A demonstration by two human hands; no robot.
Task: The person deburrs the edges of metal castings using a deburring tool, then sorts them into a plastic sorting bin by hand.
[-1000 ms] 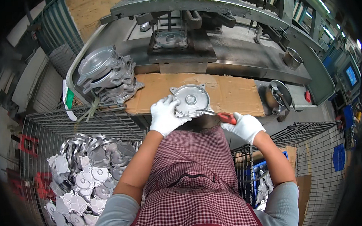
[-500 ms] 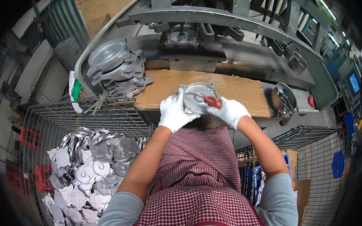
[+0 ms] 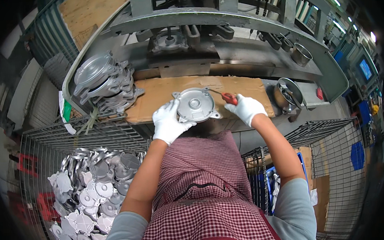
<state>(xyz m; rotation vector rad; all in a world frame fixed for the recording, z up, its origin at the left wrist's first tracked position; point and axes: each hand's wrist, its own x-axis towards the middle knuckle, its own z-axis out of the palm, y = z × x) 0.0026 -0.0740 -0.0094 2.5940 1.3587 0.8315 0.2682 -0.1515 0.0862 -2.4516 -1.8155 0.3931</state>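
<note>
My left hand (image 3: 169, 122), in a white glove, grips the left edge of a round silver metal cover (image 3: 195, 104) with small lugs round its rim. The cover lies face up at the front edge of a cardboard sheet (image 3: 242, 90). In my right hand (image 3: 248, 109), also white-gloved, is a tool with a red handle (image 3: 229, 98). Its thin dark shaft points left, and the tip is at the lug on the cover's upper right rim. My right fingers are closed round the handle.
A stack of metal covers (image 3: 95, 74) stands left of the cardboard. Behind it is a machine with a steel bed (image 3: 258, 58). A metal pot (image 3: 285, 98) with tools sits at right. Many covers fill the wire basket (image 3: 77, 131) at lower left; another wire basket (image 3: 331, 132) stands at right.
The red-handled tool has moved from over the cover's face to its upper right rim. The cover has turned in my left hand. The whole view has shifted slightly.
</note>
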